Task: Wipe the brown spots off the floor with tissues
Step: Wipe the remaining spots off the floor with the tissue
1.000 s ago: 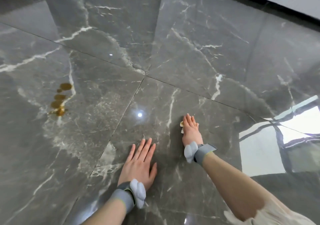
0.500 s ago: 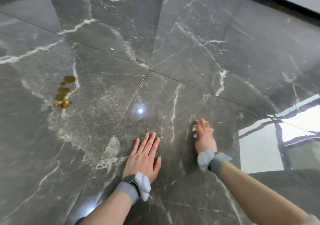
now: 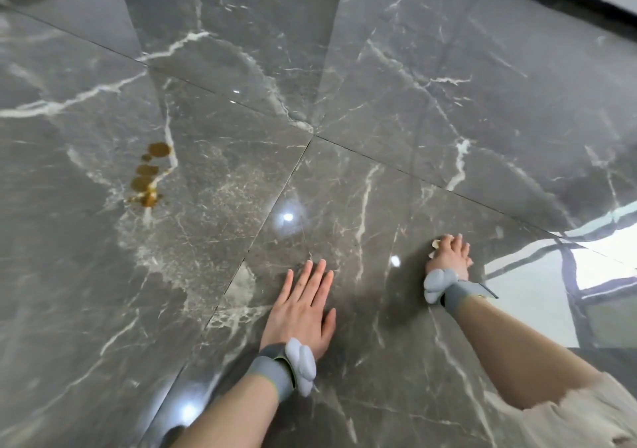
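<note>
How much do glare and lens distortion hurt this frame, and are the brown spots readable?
Head view: the glossy floor shows small lamp glints and a bright window reflection, neither touching the brown spots, which read sharp; the wide-angle lens splays the tile seams; the tissue barely shows under the right hand.

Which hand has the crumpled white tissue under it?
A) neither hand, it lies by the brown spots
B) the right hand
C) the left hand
B: the crumpled white tissue peeks out from under the fingers of the right hand, while the left hand lies flat and bare on the shiny grey marble floor.
</note>
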`<state>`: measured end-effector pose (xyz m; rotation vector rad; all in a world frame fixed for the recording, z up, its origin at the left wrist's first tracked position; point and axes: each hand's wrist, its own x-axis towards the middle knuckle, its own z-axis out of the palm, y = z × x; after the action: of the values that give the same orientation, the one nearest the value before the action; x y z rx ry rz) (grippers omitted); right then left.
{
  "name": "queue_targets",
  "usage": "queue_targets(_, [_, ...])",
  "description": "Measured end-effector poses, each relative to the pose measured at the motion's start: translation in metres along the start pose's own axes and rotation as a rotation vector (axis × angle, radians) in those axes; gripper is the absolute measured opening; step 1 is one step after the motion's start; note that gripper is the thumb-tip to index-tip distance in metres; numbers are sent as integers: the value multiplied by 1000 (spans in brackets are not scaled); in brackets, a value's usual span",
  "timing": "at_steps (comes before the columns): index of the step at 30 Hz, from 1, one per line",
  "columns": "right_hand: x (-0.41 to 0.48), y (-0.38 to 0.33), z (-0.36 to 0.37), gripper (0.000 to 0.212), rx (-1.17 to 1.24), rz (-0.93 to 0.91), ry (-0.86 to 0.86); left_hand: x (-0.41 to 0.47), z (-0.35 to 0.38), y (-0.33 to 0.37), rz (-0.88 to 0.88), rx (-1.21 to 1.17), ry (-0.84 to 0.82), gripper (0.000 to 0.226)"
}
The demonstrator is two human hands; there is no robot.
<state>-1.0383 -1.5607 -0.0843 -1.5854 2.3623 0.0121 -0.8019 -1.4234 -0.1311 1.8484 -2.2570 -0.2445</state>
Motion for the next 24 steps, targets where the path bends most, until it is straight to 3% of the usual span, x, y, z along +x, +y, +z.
queue_targets(3, [-21, -60, 19, 68, -4, -364, 13, -1, 1, -1, -10, -21, 28, 67])
queue_targets(6, [-74, -106, 46, 60, -13, -756, -104, -1, 0, -2, -18, -62, 70, 74])
queue_targets(10, [-96, -93, 58, 56, -40, -1090, -205, -6, -14, -18, -13, -125, 123, 71])
queue_targets(12, [-75, -67, 49, 59, 7, -981, -119, -18, -29, -54, -57, -12, 132, 68])
queue_targets(16, [-34, -12, 24, 51, 25, -304, 65, -63, -62, -160, -391, 100, 204, 70])
queue_targets(18, [-26, -9, 17, 51, 44, -113, 58, -94, -80, -206, -603, 105, 226, 72])
queue_targets(21, [-28, -44, 24, 53, 21, -106, 33, -142, -98, -261, -919, 115, 106, 61])
queue_targets(24, [-47, -97, 40, 53, -29, -293, 25, -161, -101, -282, -1010, 119, -36, 69])
